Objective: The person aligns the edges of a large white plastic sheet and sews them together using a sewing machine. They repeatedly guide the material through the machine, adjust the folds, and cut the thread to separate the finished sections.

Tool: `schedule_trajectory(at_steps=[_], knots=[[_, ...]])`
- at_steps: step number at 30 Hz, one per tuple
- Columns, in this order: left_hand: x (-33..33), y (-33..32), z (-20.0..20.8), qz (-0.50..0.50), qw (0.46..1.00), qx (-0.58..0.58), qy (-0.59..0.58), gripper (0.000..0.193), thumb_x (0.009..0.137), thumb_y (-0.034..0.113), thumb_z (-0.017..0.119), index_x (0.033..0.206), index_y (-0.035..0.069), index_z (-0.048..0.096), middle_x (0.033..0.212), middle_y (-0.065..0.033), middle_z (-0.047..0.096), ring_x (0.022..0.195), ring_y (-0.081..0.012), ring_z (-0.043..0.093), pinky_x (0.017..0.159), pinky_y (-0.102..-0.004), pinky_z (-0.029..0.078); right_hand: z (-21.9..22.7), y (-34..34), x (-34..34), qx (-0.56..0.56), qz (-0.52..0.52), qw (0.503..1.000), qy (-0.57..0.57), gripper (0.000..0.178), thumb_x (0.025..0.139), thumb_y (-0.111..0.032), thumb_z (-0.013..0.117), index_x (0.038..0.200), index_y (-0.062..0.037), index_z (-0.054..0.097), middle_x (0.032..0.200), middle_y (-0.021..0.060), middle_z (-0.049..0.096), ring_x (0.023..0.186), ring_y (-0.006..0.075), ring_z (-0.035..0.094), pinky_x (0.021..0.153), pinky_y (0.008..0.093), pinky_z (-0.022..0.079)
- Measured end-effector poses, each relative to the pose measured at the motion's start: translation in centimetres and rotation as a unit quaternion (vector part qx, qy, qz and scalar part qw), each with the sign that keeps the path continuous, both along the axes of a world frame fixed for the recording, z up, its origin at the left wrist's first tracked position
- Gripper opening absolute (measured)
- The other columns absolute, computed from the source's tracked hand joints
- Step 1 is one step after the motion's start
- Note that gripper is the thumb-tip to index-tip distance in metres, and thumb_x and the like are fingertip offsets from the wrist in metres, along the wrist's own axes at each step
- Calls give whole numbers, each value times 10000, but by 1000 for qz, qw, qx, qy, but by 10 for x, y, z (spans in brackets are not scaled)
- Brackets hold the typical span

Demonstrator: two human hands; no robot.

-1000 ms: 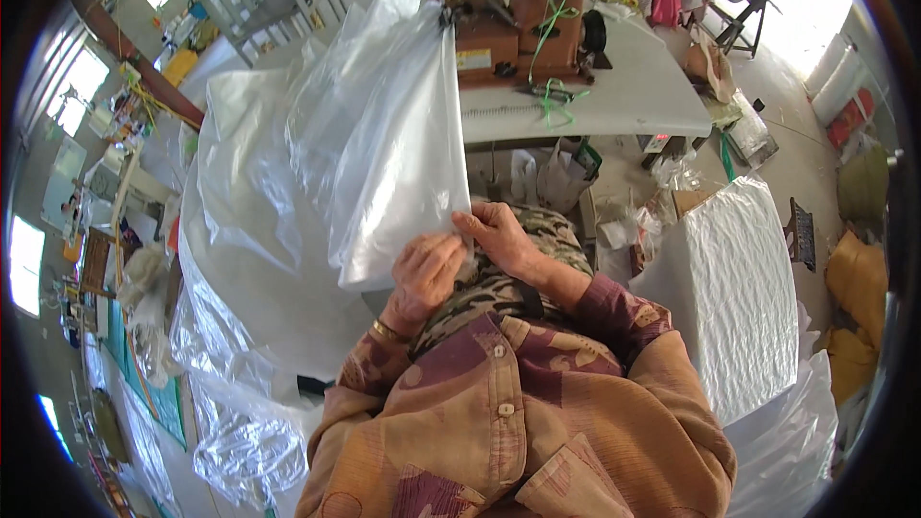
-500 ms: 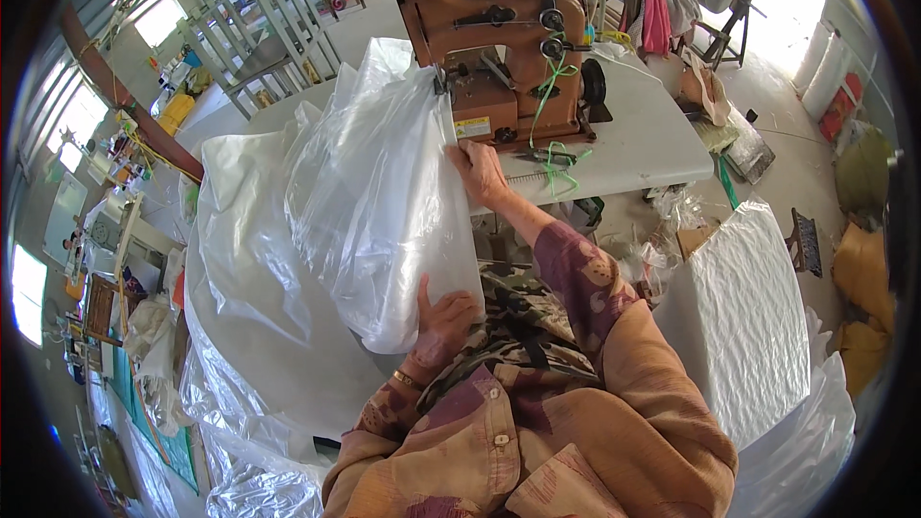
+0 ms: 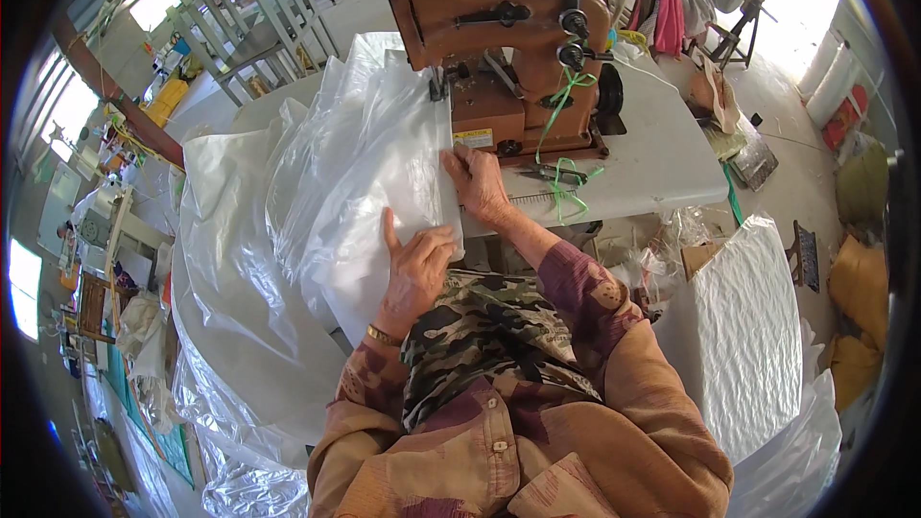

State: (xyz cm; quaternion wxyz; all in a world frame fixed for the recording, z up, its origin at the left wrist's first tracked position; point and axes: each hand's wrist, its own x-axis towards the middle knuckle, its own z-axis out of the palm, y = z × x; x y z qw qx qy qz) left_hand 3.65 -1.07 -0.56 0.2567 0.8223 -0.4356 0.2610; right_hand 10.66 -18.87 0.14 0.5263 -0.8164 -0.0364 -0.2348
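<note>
A clear plastic sheet (image 3: 360, 173), bunched and folded, lies across the left of the sewing table. Its straight right edge runs up under the needle and presser foot (image 3: 437, 86) of a brown sewing machine (image 3: 499, 14). My right hand (image 3: 480, 190) is closed on that edge, just below the needle area, fingers curled over it. Lower down, my left hand (image 3: 418, 270) lies on the sheet near its bottom corner, thumb stretched away from the fingers. To the right of my right hand, small dark thread snips (image 3: 561, 173) with green string lie on the table.
The grey-white table top (image 3: 662, 168) extends right of the machine. A block wrapped in white film (image 3: 748, 326) stands at my right. Shiny plastic (image 3: 249, 422) hangs down at the lower left. Metal racks (image 3: 254, 38) stand beyond the table.
My left hand has moved up along the sheet, and the sheet's lower end has risen from my lap and flattened. The right hand stays at the edge. The view has shifted slightly.
</note>
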Motion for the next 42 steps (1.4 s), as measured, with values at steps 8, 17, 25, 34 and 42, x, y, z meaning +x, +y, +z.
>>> schedule_trajectory(at_steps=[8, 17, 25, 34, 42], knots=[[61, -24, 27, 33, 993, -39, -106, 81, 854, 28, 653, 794, 82, 652, 911, 10, 606, 934, -141, 651, 1222, -613, 100, 13, -1, 13, -85, -38, 996, -12, 376, 987, -311, 575, 788, -4, 662, 728, 248, 649, 726, 449, 642, 661, 493, 507], [120, -49, 48, 68, 988, -48, -127, 94, 814, -20, 649, 793, 71, 640, 865, -9, 585, 870, -185, 634, 1208, -604, 178, 42, -36, 9, -335, -123, 905, -232, 259, 805, -51, 688, 1037, -66, 575, 1030, 98, 628, 1015, 298, 606, 884, 442, 453], [136, -44, 47, 57, 989, -135, 27, 68, 854, 72, 725, 823, 91, 667, 888, -16, 674, 900, -184, 662, 1193, -496, 219, 42, -43, 34, -367, -1, 887, -281, 398, 751, -46, 717, 1128, -79, 593, 1134, 63, 607, 1105, 266, 567, 991, 485, 386], [136, -36, 55, -17, 967, -208, 144, 91, 872, 159, 768, 881, 86, 715, 905, 2, 708, 876, -154, 668, 1161, -463, 260, 31, -43, 48, -362, -24, 862, -354, 256, 790, -92, 716, 1016, -81, 597, 1048, 33, 646, 990, 235, 613, 911, 427, 419], [143, -37, 63, -46, 945, -239, 217, 150, 858, 160, 782, 846, 31, 706, 885, -32, 691, 831, -170, 643, 1028, -414, 398, 28, -41, 48, -329, -23, 867, -373, 232, 802, -109, 737, 992, -87, 605, 994, 25, 652, 923, 220, 622, 831, 385, 429]])
